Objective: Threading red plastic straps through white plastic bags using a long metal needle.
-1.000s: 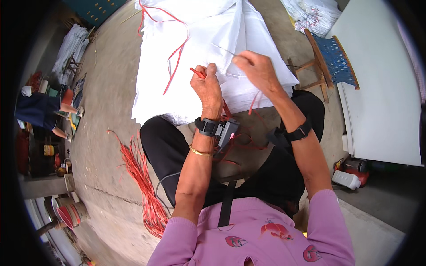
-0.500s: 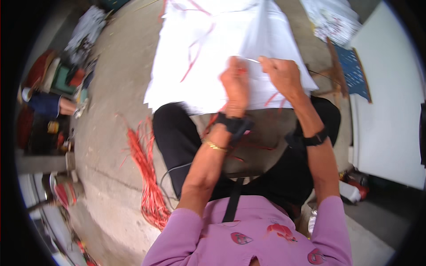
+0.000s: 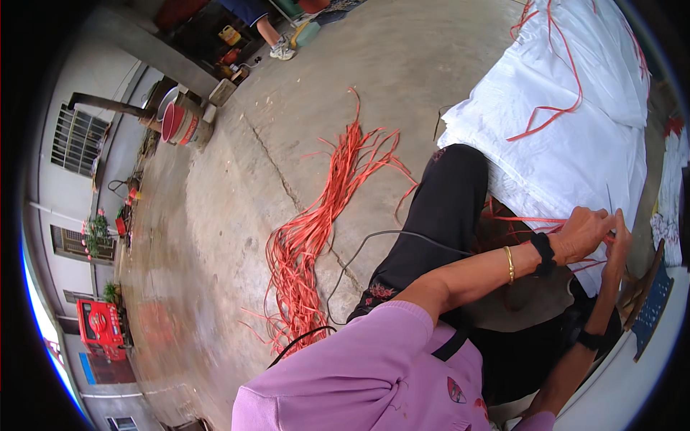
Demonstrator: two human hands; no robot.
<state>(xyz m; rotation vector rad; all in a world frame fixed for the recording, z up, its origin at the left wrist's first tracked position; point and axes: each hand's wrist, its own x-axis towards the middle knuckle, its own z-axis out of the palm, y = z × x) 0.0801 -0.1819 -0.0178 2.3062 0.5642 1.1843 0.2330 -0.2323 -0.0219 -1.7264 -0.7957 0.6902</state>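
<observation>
Close together at the right, my hands meet over the edge of a stack of white woven sheets. My left hand is closed in a pinch, with a red plastic strip at its fingers. My right hand is closed too, its fingertips against the left ones. A thin needle points up from between the fingertips; it seems to be in the right hand's pinch, though the exact grip is partly hidden. Another red strip lies loose across the sheets.
A large bundle of red strips lies on the concrete floor left of my knee. A black cable runs past my leg. A blue woven stool seat stands at the right. Far off are a bucket, a red vehicle and another person's leg.
My view has swung to the left, so sheets and hands now appear at the right. My hands, apart with a thin pale length between them before, have come together.
</observation>
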